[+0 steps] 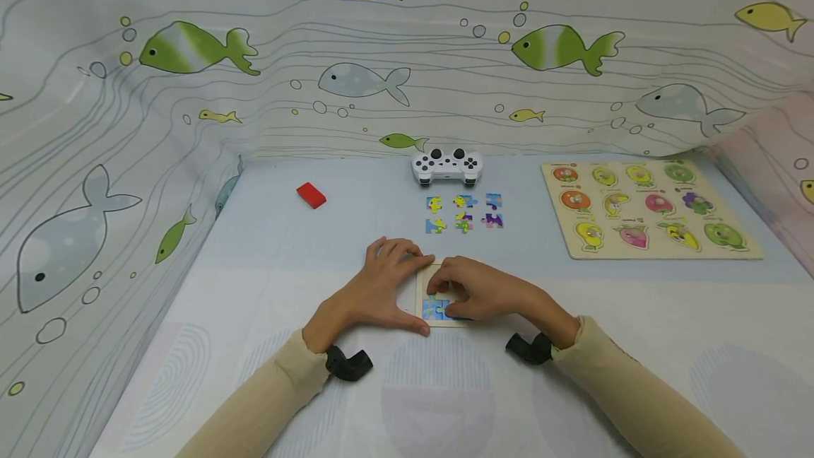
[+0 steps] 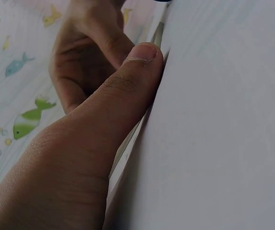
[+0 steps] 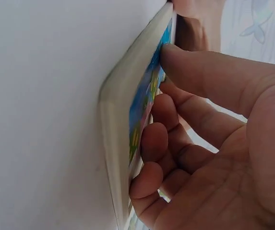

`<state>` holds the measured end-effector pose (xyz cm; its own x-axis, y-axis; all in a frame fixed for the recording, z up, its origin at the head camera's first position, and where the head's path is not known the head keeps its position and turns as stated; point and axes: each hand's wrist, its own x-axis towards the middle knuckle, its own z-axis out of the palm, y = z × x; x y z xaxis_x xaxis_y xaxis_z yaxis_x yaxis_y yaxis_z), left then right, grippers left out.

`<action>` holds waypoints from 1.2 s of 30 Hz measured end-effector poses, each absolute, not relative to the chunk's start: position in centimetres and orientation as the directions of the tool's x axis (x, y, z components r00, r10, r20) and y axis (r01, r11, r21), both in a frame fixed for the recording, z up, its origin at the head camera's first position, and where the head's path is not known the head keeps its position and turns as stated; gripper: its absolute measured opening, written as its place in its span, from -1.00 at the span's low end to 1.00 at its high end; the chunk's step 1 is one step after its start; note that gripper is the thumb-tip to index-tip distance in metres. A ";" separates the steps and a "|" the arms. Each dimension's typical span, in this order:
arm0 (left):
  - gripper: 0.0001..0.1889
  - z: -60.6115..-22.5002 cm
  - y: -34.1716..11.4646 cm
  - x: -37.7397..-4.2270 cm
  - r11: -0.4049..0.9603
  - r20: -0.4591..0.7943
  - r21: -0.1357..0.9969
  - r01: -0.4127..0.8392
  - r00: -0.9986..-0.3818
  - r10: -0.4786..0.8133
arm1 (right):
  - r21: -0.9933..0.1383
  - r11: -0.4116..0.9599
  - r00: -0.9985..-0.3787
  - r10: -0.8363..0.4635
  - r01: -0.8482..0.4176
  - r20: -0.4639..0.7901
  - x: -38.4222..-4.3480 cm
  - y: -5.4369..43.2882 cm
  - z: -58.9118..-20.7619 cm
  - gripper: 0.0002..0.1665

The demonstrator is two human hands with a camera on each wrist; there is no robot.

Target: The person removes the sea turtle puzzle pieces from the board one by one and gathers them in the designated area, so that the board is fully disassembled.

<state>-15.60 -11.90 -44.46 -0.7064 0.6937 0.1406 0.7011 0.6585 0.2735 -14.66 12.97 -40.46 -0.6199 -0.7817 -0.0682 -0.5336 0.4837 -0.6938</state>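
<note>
A small wooden jigsaw tray (image 1: 419,295) lies on the table in the head view, with blue jigsaw pieces (image 1: 434,308) in its lower left part. My left hand (image 1: 381,288) spreads along the tray's left side, forefinger at the far edge and thumb at the near corner. In the left wrist view, that thumb (image 2: 127,76) stretches along the tray's edge. Over the tray bends my right hand (image 1: 480,290), fingers curled and thumb touching the colourful pieces (image 3: 144,108) in the right wrist view. Whether it pinches a piece I cannot tell.
Several loose jigsaw pieces (image 1: 464,213) lie in two rows beyond the tray. A white game controller (image 1: 448,167) stands behind them. To the left lies a red block (image 1: 311,195); to the right, a wooden fruit puzzle board (image 1: 651,210). A fish-patterned sheet (image 1: 445,104) hangs behind.
</note>
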 end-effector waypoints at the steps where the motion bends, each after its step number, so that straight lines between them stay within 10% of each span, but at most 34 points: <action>1: 0.15 -44.5 -11.9 -15.6 0.658 0.141 0.274 0.701 -0.707 0.694 | -0.695 0.487 -0.623 -0.779 -0.530 -0.071 -14.7 13.0 -40.4 -0.67; 36: 0.15 -44.2 -11.9 -15.5 0.655 0.127 0.287 0.699 -0.706 0.697 | -0.814 0.404 -0.651 -0.758 -0.418 -0.042 -14.4 12.1 -40.7 -0.79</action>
